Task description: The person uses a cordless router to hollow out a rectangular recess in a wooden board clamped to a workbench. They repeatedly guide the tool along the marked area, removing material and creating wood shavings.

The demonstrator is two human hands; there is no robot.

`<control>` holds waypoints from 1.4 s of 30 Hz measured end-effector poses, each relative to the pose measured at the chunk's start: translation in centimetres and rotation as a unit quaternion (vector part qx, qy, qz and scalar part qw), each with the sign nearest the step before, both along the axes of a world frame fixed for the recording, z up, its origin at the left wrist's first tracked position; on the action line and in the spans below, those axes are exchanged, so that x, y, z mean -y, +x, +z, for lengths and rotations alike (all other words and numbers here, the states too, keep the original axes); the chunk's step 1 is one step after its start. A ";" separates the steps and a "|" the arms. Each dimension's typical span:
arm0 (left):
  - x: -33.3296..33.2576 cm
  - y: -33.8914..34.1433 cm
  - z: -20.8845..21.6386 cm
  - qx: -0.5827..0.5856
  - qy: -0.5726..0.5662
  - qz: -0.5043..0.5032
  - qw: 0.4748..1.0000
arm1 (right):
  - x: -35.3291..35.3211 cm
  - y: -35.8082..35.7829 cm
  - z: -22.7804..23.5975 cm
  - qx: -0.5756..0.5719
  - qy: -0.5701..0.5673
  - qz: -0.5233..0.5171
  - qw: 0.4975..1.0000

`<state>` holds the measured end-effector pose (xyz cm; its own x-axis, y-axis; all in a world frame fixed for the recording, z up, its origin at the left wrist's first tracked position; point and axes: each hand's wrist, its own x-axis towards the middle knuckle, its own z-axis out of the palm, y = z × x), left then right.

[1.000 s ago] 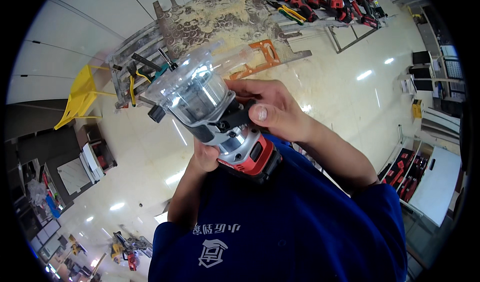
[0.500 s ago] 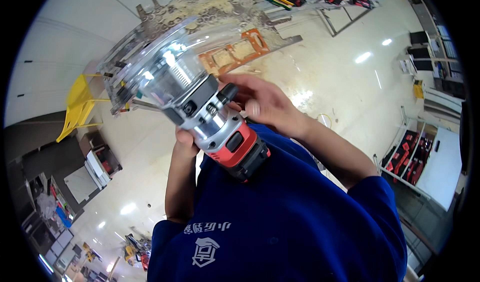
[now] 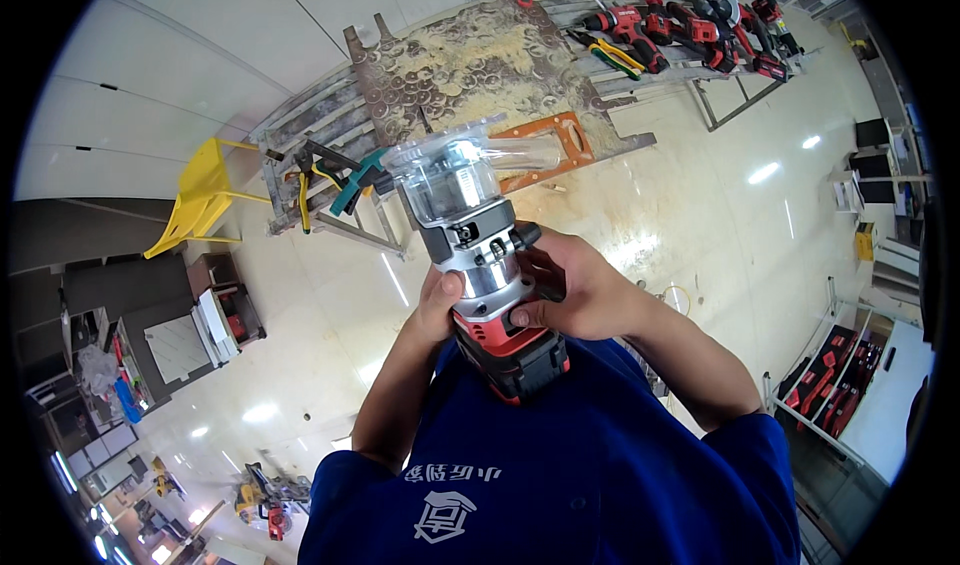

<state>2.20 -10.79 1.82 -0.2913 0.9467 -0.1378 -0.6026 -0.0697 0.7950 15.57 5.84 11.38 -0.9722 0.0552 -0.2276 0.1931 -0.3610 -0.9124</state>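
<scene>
Before you stands a long, grey, slatted metal workbench (image 3: pixel 320 115), bearing a brown, ring-marked board (image 3: pixel 380 85) scattered with pale yellow dust. A bright yellow plastic chair (image 3: pixel 200 200) stands near the bench's left end. You hold a red, silver and black cylindrical power tool (image 3: pixel 485 283) with a clear plastic base between yourself and the bench, its clear end pointing away from you. Your right hand (image 3: pixel 580 290) grips its right side, thumb against the red housing; your left hand (image 3: pixel 437 305) is closed around the opposite side, thumb by the silver collar. Yellow-and-green-handled pliers (image 3: pixel 612 57) lie on the bench, right of the board.
</scene>
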 end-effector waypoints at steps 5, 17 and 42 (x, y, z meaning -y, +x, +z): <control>0.4 -0.4 -0.3 0.028 0.008 0.000 1.000 | 0.1 -0.5 -0.1 -0.003 0.034 0.009 0.999; 2.5 -1.4 0.9 0.234 -0.007 0.041 0.971 | 1.3 0.7 -12.1 0.006 -0.124 -0.053 0.991; 2.2 -11.5 -0.6 0.487 -0.362 -0.067 0.792 | 7.5 -11.4 -21.5 0.039 -0.755 -0.125 0.642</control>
